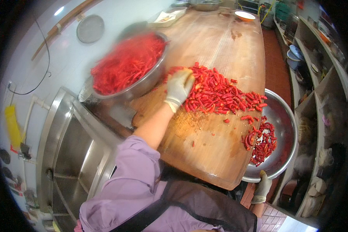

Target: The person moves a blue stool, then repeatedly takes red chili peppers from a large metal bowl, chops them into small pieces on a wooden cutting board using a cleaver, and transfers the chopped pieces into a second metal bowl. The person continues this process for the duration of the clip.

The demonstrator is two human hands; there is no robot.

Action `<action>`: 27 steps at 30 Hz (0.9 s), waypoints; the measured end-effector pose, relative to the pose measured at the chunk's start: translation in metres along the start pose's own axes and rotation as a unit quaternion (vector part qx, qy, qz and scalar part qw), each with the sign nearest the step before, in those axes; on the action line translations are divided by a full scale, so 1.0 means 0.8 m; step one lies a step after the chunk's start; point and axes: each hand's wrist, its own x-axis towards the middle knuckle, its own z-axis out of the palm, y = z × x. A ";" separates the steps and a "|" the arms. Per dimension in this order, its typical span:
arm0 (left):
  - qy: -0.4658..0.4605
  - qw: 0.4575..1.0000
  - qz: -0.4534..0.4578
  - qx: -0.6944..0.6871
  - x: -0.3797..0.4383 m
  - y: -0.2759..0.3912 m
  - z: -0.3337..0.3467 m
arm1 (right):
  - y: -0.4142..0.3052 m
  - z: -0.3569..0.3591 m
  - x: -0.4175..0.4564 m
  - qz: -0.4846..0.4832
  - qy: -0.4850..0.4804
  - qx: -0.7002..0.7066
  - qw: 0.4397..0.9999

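Note:
My left hand (180,87), in a pale glove, rests at the left side of a pile of red chili peppers (217,90) on the wooden table (191,165); whether it grips any cannot be seen. A gloved right hand (261,187) holds the near rim of a steel basin (288,145) beside the table's right edge. Cut red chilies (264,145) lie in that basin, and some hang over the table edge above it. To the left of the pile, a second steel bowl (146,79) is heaped with red chilies (127,63), blurred at the top.
A stainless steel sink (75,150) stands at the left. An orange-rimmed white bowl (245,16) and a tray with paper (169,17) sit at the table's far end. Shelves (316,95) with pots and bags run along the right, past a red tiled floor (272,58).

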 end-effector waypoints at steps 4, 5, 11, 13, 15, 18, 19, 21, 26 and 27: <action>-0.048 0.993 -0.052 0.092 0.044 -0.105 0.022 | 0.010 -0.010 0.009 -0.001 -0.007 -0.034 0.999; -0.092 0.981 -0.066 0.157 0.055 -0.124 0.030 | 0.008 -0.006 0.011 0.000 -0.004 -0.044 0.999; -0.306 0.947 -0.072 -0.061 0.110 -0.127 0.091 | -0.030 0.024 -0.020 0.022 0.035 -0.086 0.995; -0.360 0.926 -0.043 -0.103 0.122 -0.118 0.112 | -0.023 0.022 -0.019 0.012 0.038 -0.074 0.996; -0.400 0.892 -0.022 -0.209 0.136 -0.076 0.125 | -0.010 0.007 -0.013 0.028 0.057 -0.083 0.995; -0.433 0.883 0.068 -0.167 0.143 -0.023 0.138 | -0.021 0.009 -0.016 0.038 0.045 -0.108 0.992; -0.444 0.876 0.095 -0.163 0.142 -0.015 0.145 | -0.025 0.018 -0.017 0.032 0.054 -0.091 0.994; -0.465 0.859 0.103 -0.189 0.140 0.011 0.155 | -0.034 0.035 -0.024 0.014 0.079 -0.055 0.995; -0.428 0.856 0.207 -0.203 0.116 0.067 0.172 | -0.035 0.036 -0.026 -0.012 0.048 -0.065 0.997; -0.402 0.858 0.241 -0.210 0.112 0.083 0.173 | -0.035 0.034 -0.024 0.007 0.054 -0.073 0.996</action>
